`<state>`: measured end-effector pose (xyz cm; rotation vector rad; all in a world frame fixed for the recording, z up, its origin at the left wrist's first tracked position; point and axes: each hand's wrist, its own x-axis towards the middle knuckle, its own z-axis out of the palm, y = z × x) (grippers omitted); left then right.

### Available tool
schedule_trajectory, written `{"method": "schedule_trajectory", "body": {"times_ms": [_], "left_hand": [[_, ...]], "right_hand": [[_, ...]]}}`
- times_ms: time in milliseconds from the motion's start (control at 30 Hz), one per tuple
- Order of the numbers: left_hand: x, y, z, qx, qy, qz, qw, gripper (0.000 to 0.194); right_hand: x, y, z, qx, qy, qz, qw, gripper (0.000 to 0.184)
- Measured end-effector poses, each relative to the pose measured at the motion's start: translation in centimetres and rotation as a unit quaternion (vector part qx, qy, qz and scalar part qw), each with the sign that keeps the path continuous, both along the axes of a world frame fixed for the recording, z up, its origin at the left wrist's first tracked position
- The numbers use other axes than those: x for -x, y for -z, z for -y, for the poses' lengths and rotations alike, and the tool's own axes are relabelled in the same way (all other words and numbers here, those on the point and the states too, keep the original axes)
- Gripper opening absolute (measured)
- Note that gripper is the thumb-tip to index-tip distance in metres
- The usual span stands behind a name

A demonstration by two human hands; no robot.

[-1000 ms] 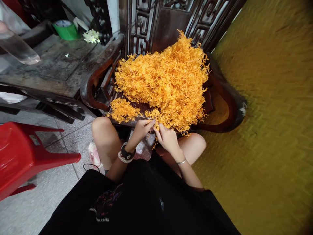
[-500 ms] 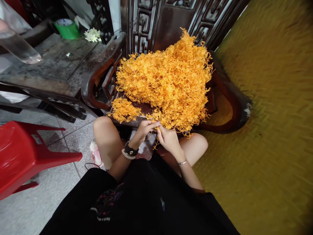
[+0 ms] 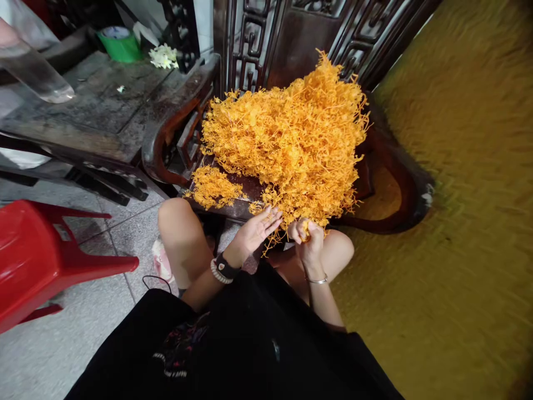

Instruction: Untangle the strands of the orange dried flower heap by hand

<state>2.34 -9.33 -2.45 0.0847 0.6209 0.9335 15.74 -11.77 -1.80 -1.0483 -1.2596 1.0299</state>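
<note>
A big heap of orange, thin, branched strands lies on the seat of a dark carved wooden chair, its front spilling to the seat's edge. A smaller pile of the same strands sits apart at the front left. My left hand is open, palm up, fingers stretched toward the heap's front edge. Loose strands hang just beside its fingertips. To its right, my right hand is closed around a small orange sprig, part of which shows above the fist.
The chair's curved armrests rise on both sides. Left of it, a dark wooden table bears a green roll of tape and pale flowers. A clear bottle-like object juts in. A red plastic stool stands at left.
My hands were together at the heap's front edge and have parted. The left has turned palm up and opened; the right has moved right, curled around an orange sprig.
</note>
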Motion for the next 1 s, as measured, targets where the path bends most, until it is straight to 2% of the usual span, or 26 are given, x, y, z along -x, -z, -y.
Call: {"method": "schedule_trajectory", "body": {"times_ms": [67, 133, 233, 333, 433, 533, 700, 767, 833, 900, 1000], "left_hand": [[0.0, 0.1, 0.2, -0.056, -0.001, -0.025, 0.998, 0.013], [-0.2, 0.3, 0.4, -0.111, -0.011, -0.073, 0.991, 0.021], [-0.6, 0.7, 0.6, -0.152, -0.029, -0.125, 0.98, 0.026], [-0.8, 0.9, 0.6, -0.189, -0.031, -0.154, 0.969, 0.026], [-0.5, 1.1, 0.8, -0.237, -0.033, -0.195, 0.951, 0.031], [-0.2, 1.5, 1.2, -0.275, -0.021, -0.231, 0.933, 0.04], [-0.3, 2.5, 2.0, -0.327, -0.008, -0.25, 0.911, 0.044], [-0.5, 2.9, 2.3, -0.319, -0.005, -0.239, 0.917, 0.043], [-0.7, 3.1, 2.6, -0.277, 0.002, -0.2, 0.94, 0.044], [-0.8, 3.1, 2.8, -0.227, 0.014, -0.144, 0.963, 0.044], [-0.5, 2.6, 3.0, -0.183, 0.038, -0.066, 0.98, 0.043]], "right_hand": [[0.0, -0.2, 0.0, 0.014, 0.005, -0.005, 1.0, 0.042], [0.1, -0.2, -0.1, 0.03, -0.008, 0.068, 0.997, 0.038], [0.7, 0.5, -0.1, 0.047, -0.01, 0.166, 0.985, 0.029], [1.5, 1.3, -0.1, 0.059, 0.018, 0.206, 0.977, 0.024], [2.0, 2.1, -0.2, 0.073, 0.041, 0.214, 0.973, 0.022], [2.5, 2.7, -0.1, 0.087, 0.035, 0.203, 0.975, 0.02], [3.8, 3.5, 0.6, 0.108, 0.064, 0.139, 0.982, 0.014], [4.3, 3.7, 1.2, 0.113, 0.076, 0.114, 0.984, 0.016], [4.7, 3.8, 1.7, 0.112, 0.088, 0.105, 0.984, 0.021], [5.0, 3.8, 2.1, 0.103, 0.103, 0.122, 0.982, 0.024], [4.9, 3.6, 2.2, 0.083, 0.108, 0.168, 0.976, 0.026]]}}
